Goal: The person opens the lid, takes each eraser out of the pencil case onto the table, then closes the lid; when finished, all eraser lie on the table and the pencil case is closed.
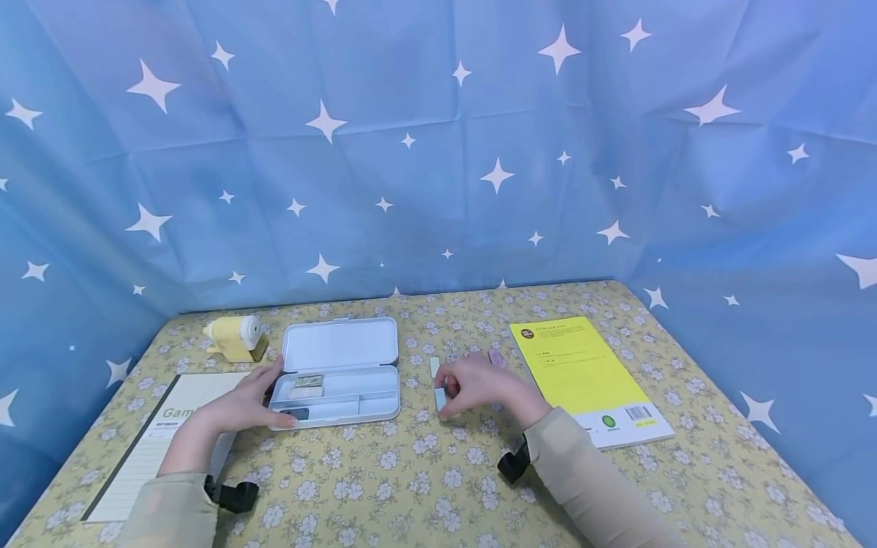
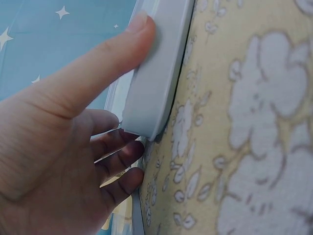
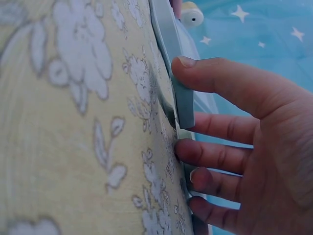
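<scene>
A white pencil case [image 1: 340,420] stands with its lid [image 1: 340,344] raised at the back. My left hand [image 1: 240,399] holds its left end, thumb along the front wall and fingers round the corner. Inside lie a small patterned block [image 1: 309,381], a pale one below it and a dark one [image 1: 298,413] in the front compartment. To the right, my right hand [image 1: 473,380] pinches a light blue rectangular block [image 3: 185,105] between thumb and forefinger, close to the tabletop. Past its fingers lie a pale green block [image 1: 435,366] and a purple block [image 1: 496,358].
A yellow pencil sharpener [image 1: 236,339] is at the back left. Partly under my left forearm lies a notebook [image 1: 147,449]. A yellow book [image 1: 582,373] lies right of my right hand. The flowered tablecloth [image 1: 384,487] meets a blue starry curtain [image 1: 438,190] behind.
</scene>
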Tool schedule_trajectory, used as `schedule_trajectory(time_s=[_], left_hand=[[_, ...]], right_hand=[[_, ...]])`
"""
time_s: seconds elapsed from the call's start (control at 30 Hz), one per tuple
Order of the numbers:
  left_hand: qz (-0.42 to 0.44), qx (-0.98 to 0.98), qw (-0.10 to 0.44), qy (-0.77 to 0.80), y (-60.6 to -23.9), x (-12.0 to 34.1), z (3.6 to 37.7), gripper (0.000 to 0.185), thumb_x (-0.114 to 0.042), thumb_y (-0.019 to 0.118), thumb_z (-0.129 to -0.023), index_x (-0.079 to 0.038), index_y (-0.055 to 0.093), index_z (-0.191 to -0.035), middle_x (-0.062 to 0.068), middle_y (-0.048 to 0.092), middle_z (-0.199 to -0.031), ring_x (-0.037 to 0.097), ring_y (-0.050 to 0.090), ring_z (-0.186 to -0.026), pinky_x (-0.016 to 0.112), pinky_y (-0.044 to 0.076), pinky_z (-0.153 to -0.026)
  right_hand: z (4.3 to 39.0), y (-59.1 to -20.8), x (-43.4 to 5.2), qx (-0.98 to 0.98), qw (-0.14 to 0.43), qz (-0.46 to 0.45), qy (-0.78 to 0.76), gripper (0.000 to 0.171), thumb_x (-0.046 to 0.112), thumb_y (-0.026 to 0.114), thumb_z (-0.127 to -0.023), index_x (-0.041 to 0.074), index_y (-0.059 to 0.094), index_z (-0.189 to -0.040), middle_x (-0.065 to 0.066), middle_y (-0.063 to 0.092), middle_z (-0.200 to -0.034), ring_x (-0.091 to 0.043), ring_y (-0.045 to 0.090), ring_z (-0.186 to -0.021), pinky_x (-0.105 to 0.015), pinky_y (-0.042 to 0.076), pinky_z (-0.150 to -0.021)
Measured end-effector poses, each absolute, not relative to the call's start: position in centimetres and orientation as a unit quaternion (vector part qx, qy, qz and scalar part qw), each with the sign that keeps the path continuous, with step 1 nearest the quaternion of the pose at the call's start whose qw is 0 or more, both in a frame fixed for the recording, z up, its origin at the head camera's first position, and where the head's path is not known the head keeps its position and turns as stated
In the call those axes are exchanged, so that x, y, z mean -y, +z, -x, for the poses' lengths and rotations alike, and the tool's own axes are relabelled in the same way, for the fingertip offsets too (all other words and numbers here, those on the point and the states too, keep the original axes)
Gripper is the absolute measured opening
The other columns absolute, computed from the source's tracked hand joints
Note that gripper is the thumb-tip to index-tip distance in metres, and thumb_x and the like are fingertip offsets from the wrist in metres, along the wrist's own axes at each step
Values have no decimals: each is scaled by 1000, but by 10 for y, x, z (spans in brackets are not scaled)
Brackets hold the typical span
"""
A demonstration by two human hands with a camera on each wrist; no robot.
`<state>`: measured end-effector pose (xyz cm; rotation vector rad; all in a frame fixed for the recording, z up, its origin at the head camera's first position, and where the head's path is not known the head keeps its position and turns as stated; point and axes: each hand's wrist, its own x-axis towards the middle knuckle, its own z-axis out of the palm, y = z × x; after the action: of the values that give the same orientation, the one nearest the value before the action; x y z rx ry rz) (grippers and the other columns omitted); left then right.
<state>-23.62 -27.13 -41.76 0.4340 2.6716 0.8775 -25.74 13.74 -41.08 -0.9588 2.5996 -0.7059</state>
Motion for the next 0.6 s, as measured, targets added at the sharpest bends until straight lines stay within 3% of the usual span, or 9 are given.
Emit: schedule_trajectory(time_s=[0.6], left_hand=[[-149,-931,144,300,-419,272,238,121,-42,83,-73,7,5,-152,40,8,-150,60,9,-134,72,23,-99]], right_hand=[[257,-413,-135,-905,136,328,-235,40,29,82,-76,12,67,-109,8,58,-69,-6,44,-56,-26,42,-61]])
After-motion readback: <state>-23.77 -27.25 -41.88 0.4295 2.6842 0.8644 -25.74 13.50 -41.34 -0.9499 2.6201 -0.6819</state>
